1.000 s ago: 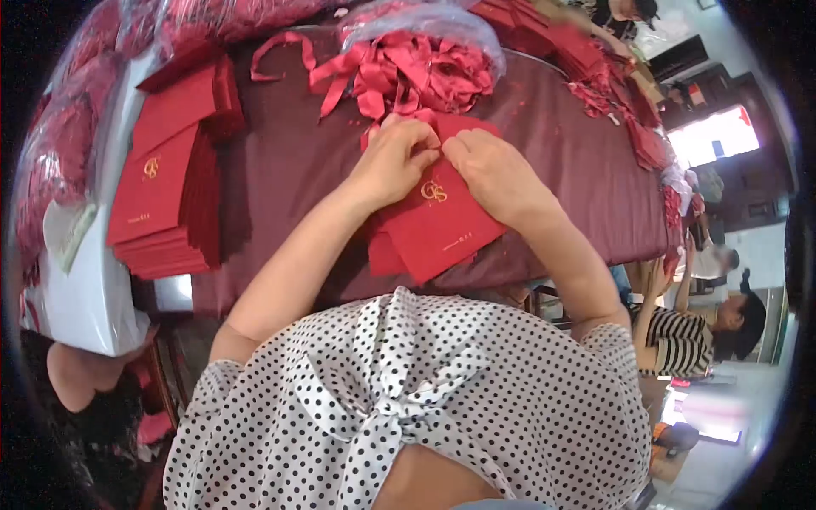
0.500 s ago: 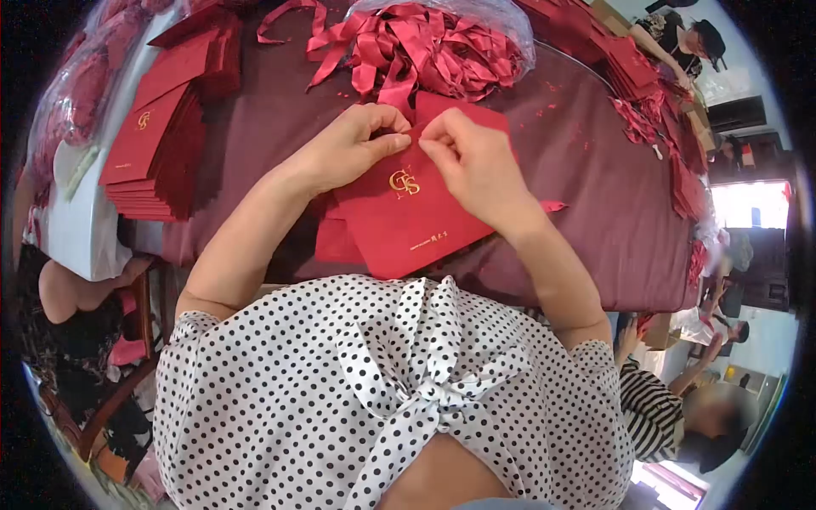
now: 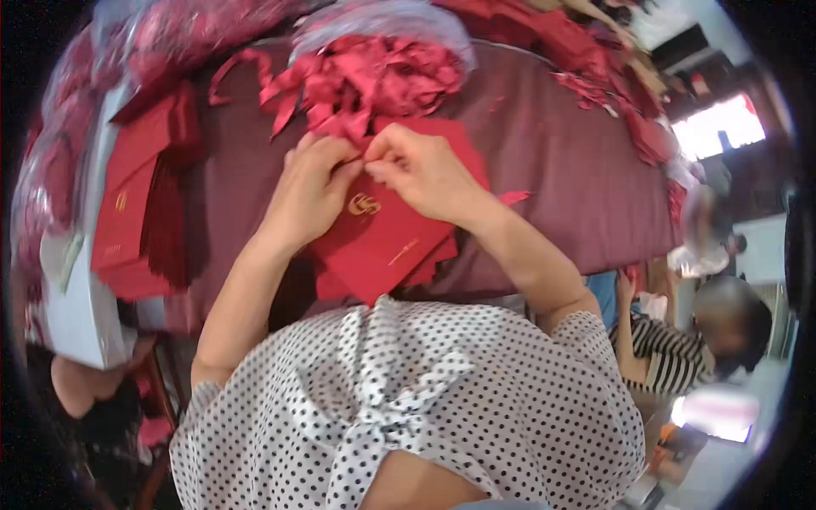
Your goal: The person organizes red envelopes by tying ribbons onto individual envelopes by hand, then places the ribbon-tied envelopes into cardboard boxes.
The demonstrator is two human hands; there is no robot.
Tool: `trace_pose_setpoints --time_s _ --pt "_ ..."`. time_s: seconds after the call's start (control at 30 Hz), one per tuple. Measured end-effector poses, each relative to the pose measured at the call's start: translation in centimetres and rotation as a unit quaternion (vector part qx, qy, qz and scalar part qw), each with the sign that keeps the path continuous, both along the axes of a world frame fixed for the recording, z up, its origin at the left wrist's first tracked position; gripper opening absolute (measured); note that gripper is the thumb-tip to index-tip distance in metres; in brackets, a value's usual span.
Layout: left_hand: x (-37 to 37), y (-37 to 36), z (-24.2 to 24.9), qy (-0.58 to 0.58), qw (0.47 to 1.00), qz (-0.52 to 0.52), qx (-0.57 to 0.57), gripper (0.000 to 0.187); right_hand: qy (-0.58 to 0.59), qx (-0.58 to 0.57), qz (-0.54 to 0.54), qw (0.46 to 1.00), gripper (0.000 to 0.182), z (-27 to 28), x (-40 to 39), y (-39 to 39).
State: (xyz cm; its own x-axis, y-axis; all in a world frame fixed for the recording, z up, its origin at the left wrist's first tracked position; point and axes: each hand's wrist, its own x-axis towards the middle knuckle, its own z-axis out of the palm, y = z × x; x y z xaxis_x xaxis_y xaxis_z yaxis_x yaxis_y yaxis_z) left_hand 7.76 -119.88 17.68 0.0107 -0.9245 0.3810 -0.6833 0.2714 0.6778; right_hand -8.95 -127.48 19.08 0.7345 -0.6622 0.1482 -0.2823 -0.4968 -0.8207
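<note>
A flat red paper bag (image 3: 382, 246) with gold lettering lies at a slant in front of me, over other red pieces (image 3: 446, 249). At its upper edge, the closed fingertips of my left hand (image 3: 310, 187) and my right hand (image 3: 429, 174) almost meet. Both hands pinch what looks like a thin red ribbon, mostly hidden by the fingers. A pointed red ribbon end (image 3: 515, 197) sticks out on the right. Just beyond my hands is a heap of shiny red ribbons (image 3: 412, 81) in clear plastic.
A stack of red bags (image 3: 127, 204) stands at the left on the dark red tablecloth (image 3: 586, 178). Behind it are plastic-wrapped red bundles (image 3: 59, 174) and a white box (image 3: 81, 327). More red pieces line the far right edge. Someone in a striped top (image 3: 667, 348) is on the right.
The view has shifted, so the table and bag appear further left. Both hands still pinch at the bag's upper edge, close together.
</note>
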Motion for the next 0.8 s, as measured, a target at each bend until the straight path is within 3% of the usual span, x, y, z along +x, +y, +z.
trace_pose_setpoints --time_s 0.03,0.13,0.23,0.27,0.37,0.5,0.6,0.67,0.7,0.77,0.8 --pt "-0.1 0.1 0.2 0.016 1.0 0.002 0.0 0.009 -0.016 0.036 -0.021 0.999 0.013 0.4 0.0 0.1" --pt "-0.5 0.5 1.0 0.033 0.999 0.002 0.0 0.008 -0.017 -0.2 -0.011 0.98 0.012 0.9 0.0 0.5" --pt "-0.7 0.8 1.4 0.036 0.999 0.016 0.01 0.005 -0.015 -0.223 -0.027 0.974 0.01 1.6 -0.2 0.7" --pt "-0.8 0.7 1.2 0.034 0.999 0.01 0.0 0.005 -0.021 -0.25 0.015 0.968 0.007 0.6 -0.5 0.4" --pt "-1.0 0.8 0.5 0.017 1.0 0.003 0.009 0.005 0.089 -0.404 0.079 0.907 0.007 1.3 -0.8 1.5" --pt "-1.6 0.7 -0.1 -0.006 1.0 0.005 -0.001 0.005 0.132 -0.381 0.109 0.908 0.011 2.2 -1.4 0.8" --pt "-1.3 0.8 0.3 0.059 0.997 -0.001 0.042 0.009 0.068 -0.144 0.098 0.982 0.019 2.9 -1.6 0.2" --pt "-0.5 1.1 0.9 0.198 0.961 -0.115 0.158 0.011 0.035 -0.19 0.134 0.972 0.017 1.7 -2.0 0.1" --pt "-0.2 1.0 0.9 0.322 0.92 -0.155 0.162 0.011 0.034 -0.202 0.15 0.967 0.017 1.6 -2.3 0.1" --pt "1.2 1.1 2.3 0.393 0.865 -0.157 0.271 0.008 0.029 -0.217 0.137 0.966 0.02 1.4 -2.7 0.3" --pt "0.9 1.1 3.1 0.384 0.865 -0.138 0.29 0.003 0.01 -0.197 0.134 0.971 0.02 1.4 -2.8 0.5"
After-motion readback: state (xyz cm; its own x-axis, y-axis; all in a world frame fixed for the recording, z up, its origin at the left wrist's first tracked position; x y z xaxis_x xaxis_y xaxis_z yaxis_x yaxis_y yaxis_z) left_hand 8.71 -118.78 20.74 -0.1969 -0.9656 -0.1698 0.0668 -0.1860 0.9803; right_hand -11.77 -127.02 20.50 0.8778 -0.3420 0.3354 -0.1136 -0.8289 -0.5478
